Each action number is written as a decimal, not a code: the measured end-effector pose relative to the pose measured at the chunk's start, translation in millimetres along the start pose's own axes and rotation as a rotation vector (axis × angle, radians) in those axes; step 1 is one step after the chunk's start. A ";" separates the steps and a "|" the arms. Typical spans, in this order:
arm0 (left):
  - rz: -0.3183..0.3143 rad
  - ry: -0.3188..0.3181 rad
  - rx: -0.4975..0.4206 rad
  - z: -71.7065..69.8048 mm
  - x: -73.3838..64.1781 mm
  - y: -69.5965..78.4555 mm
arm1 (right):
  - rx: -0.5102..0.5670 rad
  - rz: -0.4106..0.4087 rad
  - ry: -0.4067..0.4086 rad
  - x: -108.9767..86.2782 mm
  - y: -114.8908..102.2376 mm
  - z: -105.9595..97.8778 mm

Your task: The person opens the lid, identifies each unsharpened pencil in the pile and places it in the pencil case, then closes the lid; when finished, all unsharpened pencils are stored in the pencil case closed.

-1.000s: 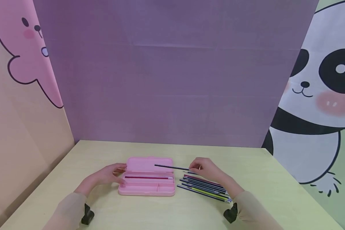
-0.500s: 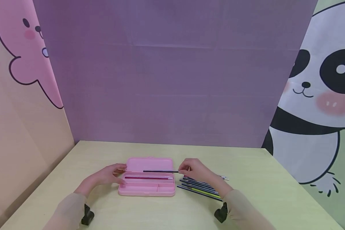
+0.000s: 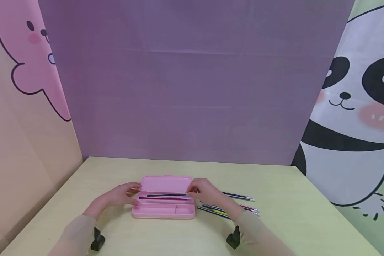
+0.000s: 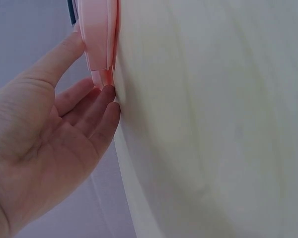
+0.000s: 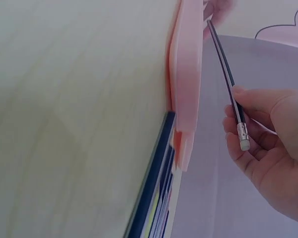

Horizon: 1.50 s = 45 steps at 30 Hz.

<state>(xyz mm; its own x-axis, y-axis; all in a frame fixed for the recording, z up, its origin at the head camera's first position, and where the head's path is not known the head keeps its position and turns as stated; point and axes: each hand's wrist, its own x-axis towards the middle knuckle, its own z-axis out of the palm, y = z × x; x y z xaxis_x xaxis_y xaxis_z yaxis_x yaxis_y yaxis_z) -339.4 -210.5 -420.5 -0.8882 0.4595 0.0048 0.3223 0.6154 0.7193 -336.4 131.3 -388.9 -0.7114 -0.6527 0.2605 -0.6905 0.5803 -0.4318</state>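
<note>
An open pink pencil case (image 3: 153, 211) lies on the table, its lid (image 3: 166, 183) folded back. My left hand (image 3: 123, 193) holds the case's left end, thumb on its near part and curved fingers by the lid, as the left wrist view also shows. Between right thumb and fingers, my right hand (image 3: 206, 190) pinches a dark pencil (image 3: 166, 195) near its white eraser end. This pencil runs level over the case's back compartment, just behind a red pencil (image 3: 166, 198) lying inside. In the right wrist view the held pencil (image 5: 226, 69) slants past the pink case (image 5: 188, 74).
Right of the case lies a bundle of several pencils (image 3: 211, 210), dark ones and a yellow-green one, partly hidden under my right forearm. Further dark pencils (image 3: 240, 196) lie behind that wrist. A purple panel (image 3: 192, 89) stands along the table's far edge.
My right hand has moved left and slightly down, carrying the dark pencil from beside the lid to over the back compartment. My left hand has stayed at the case.
</note>
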 end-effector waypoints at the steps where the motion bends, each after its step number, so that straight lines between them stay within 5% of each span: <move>1: 0.000 -0.001 -0.001 -0.1 0.0 -0.1 | 0.005 0.008 -0.004 1.2 -1.5 1.6; 16: -0.024 0.002 -0.014 -1.4 -1.9 -2.1 | 0.005 0.066 -0.048 15.0 -0.9 20.8; 45: -0.043 0.010 -0.010 -2.0 -4.2 0.0 | -0.038 0.029 -0.054 31.3 -9.1 32.5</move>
<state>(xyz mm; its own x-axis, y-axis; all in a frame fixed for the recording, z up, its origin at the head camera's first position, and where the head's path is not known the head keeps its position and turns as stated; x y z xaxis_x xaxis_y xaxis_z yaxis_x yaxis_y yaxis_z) -336.2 -213.7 -419.2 -0.9043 0.4265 -0.0197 0.2806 0.6283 0.7256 -348.1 89.7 -404.8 -0.7241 -0.6599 0.2006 -0.6746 0.6170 -0.4052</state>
